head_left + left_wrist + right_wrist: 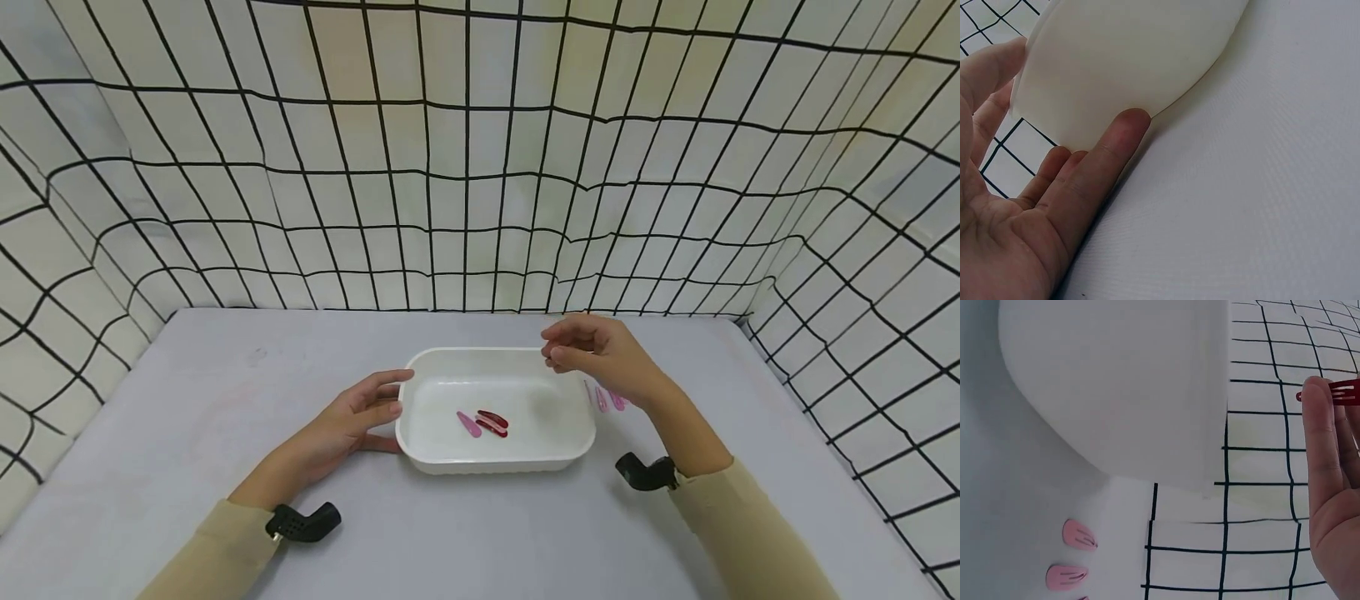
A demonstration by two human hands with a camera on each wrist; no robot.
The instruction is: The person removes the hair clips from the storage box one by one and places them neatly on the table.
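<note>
Plainly, the right hand (592,350) pinches a red snap hair clip (1346,394) at its fingertips; the right wrist view shows the clip lying crosswise to the fingers, its narrow end poking past one fingertip and the rest running out of that view. Seen from the head, this hand appears over the far right corner of the white tray (540,412), whose long axis runs left to right in front of the person.

What matters most, I judge, is the diagonal from those fingertips to the small group in the tray: a pink clip (468,423) and two red clips (495,419) lie left of its middle, so leftward and nearer the person from the right hand. Their long axes slant from far left to near right.

The left hand (345,421) is spread and relaxed, its fingers touching the tray's left end, with nothing pinched in it. Outside the opposite end, loose pink clips (602,398) lie on the table (480,533) in a row just beside the tray, close under the right wrist; how high that hand is raised, I cannot tell.
</note>
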